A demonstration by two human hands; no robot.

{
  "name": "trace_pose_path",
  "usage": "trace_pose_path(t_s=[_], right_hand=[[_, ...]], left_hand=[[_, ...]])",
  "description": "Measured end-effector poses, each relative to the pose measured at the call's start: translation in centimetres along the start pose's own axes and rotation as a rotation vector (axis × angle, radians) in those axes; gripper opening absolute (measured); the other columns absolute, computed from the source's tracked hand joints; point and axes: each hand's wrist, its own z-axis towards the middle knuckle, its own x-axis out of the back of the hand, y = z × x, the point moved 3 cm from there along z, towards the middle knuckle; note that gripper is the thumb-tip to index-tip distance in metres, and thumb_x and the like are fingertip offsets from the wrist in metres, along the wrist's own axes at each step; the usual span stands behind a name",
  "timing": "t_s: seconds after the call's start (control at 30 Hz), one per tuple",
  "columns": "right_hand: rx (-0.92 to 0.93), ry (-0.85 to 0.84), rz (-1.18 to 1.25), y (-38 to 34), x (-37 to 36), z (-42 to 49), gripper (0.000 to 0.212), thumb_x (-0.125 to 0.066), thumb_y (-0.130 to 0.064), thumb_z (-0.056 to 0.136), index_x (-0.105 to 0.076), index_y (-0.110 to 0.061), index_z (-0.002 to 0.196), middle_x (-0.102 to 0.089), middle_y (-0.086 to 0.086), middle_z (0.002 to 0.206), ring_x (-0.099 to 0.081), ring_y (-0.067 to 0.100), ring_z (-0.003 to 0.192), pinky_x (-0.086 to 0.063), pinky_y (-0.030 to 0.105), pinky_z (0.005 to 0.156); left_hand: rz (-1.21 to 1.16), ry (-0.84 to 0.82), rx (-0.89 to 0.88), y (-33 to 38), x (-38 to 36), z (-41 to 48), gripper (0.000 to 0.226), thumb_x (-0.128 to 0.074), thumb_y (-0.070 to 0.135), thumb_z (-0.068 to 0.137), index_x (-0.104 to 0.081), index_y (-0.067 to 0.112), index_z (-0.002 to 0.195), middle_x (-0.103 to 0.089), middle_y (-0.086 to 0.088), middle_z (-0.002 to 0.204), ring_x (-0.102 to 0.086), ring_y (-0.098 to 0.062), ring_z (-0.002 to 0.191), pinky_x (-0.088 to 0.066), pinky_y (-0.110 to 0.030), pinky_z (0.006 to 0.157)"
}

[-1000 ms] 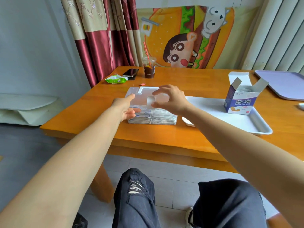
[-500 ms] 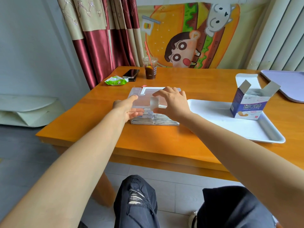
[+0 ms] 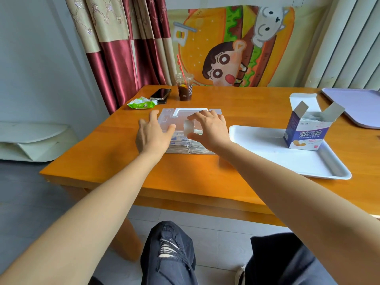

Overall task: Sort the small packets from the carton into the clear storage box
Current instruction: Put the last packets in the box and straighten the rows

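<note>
The clear storage box (image 3: 191,148) sits on the wooden table, with stacked small packets showing through its front wall. Its clear lid (image 3: 185,117) lies over the top. My left hand (image 3: 152,136) rests on the lid's left side with fingers spread. My right hand (image 3: 211,128) pinches the lid's clear front latch (image 3: 189,128) between thumb and fingers. The purple and white carton (image 3: 306,130) stands open on the white tray (image 3: 267,161) to the right, with packets visible inside.
At the far left of the table are a cup of dark drink (image 3: 184,87), a phone (image 3: 160,94) and a green wrapper (image 3: 141,103). A lilac tray (image 3: 357,105) lies at the far right. My knees are under the table's front edge.
My left hand moved from the box's left side up onto the lid and spread its fingers. My right hand kept its pinch on the latch at the box's front.
</note>
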Motion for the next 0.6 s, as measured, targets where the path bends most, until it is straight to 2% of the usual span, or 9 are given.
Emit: trace_pose_path(t_s=[0.07,0.13,0.2,0.3,0.37,0.4,0.47,0.53,0.6], right_hand=[[0.01,-0.028,0.043,0.0,0.1,-0.1,0.051,-0.069,-0.04,0.082,-0.054,-0.025,0.129,-0.055,0.0,0.132,-0.046,0.024,0.12,-0.032,0.037,0.101],[0.003,-0.079,0.206,0.5,0.6,0.0,0.044,-0.067,-0.029,0.085,-0.057,-0.02,0.127,-0.056,0.002,0.131,-0.048,0.024,0.122,-0.035,0.035,0.101],[-0.047,-0.056,0.394,1.6,1.6,-0.5,0.037,-0.063,-0.019,0.085,-0.06,-0.018,0.122,-0.058,0.003,0.128,-0.049,0.022,0.121,-0.037,0.032,0.1],[-0.167,0.117,0.446,4.4,3.2,-2.5,0.03,-0.059,-0.012,0.085,-0.064,-0.016,0.114,-0.059,0.004,0.118,-0.052,0.02,0.111,-0.04,0.029,0.094],[-0.274,0.161,0.471,6.9,4.0,-4.3,0.027,-0.058,-0.009,0.086,-0.065,-0.016,0.111,-0.059,0.004,0.112,-0.056,0.017,0.101,-0.045,0.026,0.087],[-0.325,0.163,0.483,8.1,4.4,-5.0,0.026,-0.057,-0.008,0.087,-0.064,-0.015,0.11,-0.06,0.004,0.11,-0.058,0.016,0.097,-0.048,0.027,0.084],[-0.427,0.17,0.482,10.7,5.3,-6.7,0.024,-0.054,-0.01,0.088,-0.062,-0.016,0.11,-0.063,0.0,0.1,-0.062,0.018,0.088,-0.054,0.033,0.077],[-0.539,0.205,0.437,13.5,6.2,-8.3,0.023,-0.053,-0.012,0.088,-0.057,-0.016,0.11,-0.063,0.0,0.092,-0.064,0.023,0.082,-0.054,0.036,0.069],[-0.651,0.267,0.393,16.0,7.2,-9.5,0.027,-0.05,-0.012,0.085,-0.05,-0.017,0.111,-0.064,0.005,0.091,-0.064,0.03,0.08,-0.054,0.042,0.07]], left_hand=[[0.018,-0.025,-0.219,1.1,0.2,-0.9,0.054,-0.061,0.033,0.09,-0.041,0.03,0.141,-0.041,-0.007,0.119,-0.055,-0.026,0.093,-0.046,-0.034,0.081],[0.059,-0.141,-0.352,2.1,-0.7,-1.4,0.049,-0.062,0.025,0.09,-0.048,0.025,0.137,-0.039,-0.003,0.113,-0.054,-0.023,0.095,-0.047,-0.032,0.083],[0.093,-0.161,-0.365,2.8,-1.7,-2.1,0.046,-0.062,0.022,0.09,-0.051,0.019,0.134,-0.04,-0.005,0.114,-0.053,-0.025,0.097,-0.047,-0.032,0.084],[0.064,-0.065,-0.344,4.5,-2.3,-3.1,0.04,-0.059,0.019,0.091,-0.052,0.015,0.13,-0.045,-0.009,0.121,-0.057,-0.027,0.095,-0.045,-0.031,0.08],[0.004,-0.073,-0.406,6.5,-3.2,-3.9,0.033,-0.056,0.019,0.091,-0.054,0.017,0.124,-0.057,-0.007,0.113,-0.059,-0.026,0.094,-0.042,-0.031,0.077],[-0.031,-0.102,-0.449,7.6,-3.6,-4.3,0.028,-0.055,0.018,0.09,-0.057,0.018,0.119,-0.062,-0.004,0.102,-0.06,-0.026,0.092,-0.042,-0.03,0.077],[-0.075,-0.21,-0.542,10.0,-5.4,-5.5,0.021,-0.055,0.019,0.09,-0.061,0.019,0.11,-0.06,0.002,0.079,-0.06,-0.025,0.085,-0.045,-0.032,0.075],[-0.069,-0.341,-0.598,12.4,-7.7,-6.6,0.021,-0.056,0.022,0.088,-0.061,0.019,0.109,-0.057,0.006,0.075,-0.061,-0.025,0.085,-0.047,-0.032,0.075],[-0.045,-0.438,-0.597,14.0,-10.0,-7.2,0.023,-0.057,0.024,0.088,-0.06,0.02,0.11,-0.059,0.007,0.081,-0.06,-0.023,0.091,-0.044,-0.03,0.074]])
